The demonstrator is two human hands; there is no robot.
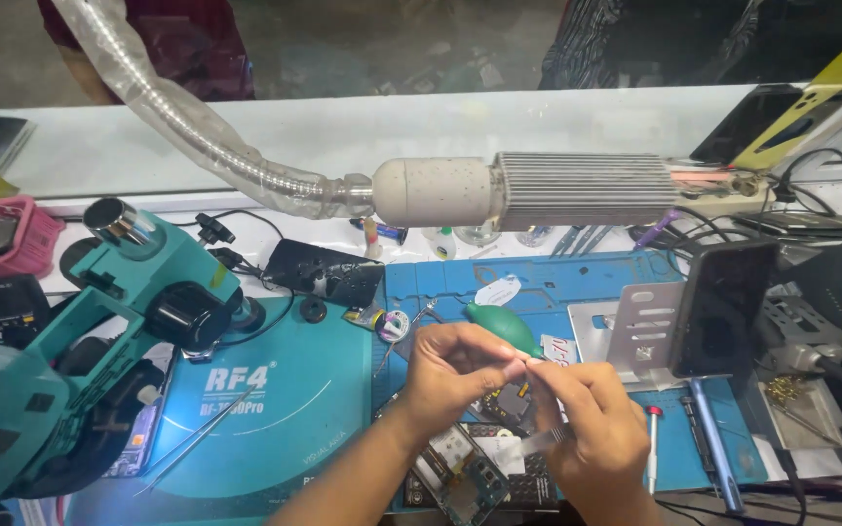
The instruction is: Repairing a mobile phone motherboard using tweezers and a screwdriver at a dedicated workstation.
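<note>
My left hand [455,375] and my right hand [592,429] meet over the blue work mat [596,278], fingertips pinched together on a very small part that I cannot make out. My right hand also holds thin metal tweezers [538,443] pointing left. Under my hands lies an opened phone with its circuit board [465,477] exposed. A green rubber air blower [501,326] rests just behind my left hand.
A teal microscope [70,360] fills the left side above its round base [265,409], where loose tweezers [192,438] lie. A lamp on a flexible neck [538,190] hangs overhead. A phone on a metal stand [723,307] stands right, with screwdrivers [713,443] and a tray of small brass parts [791,394].
</note>
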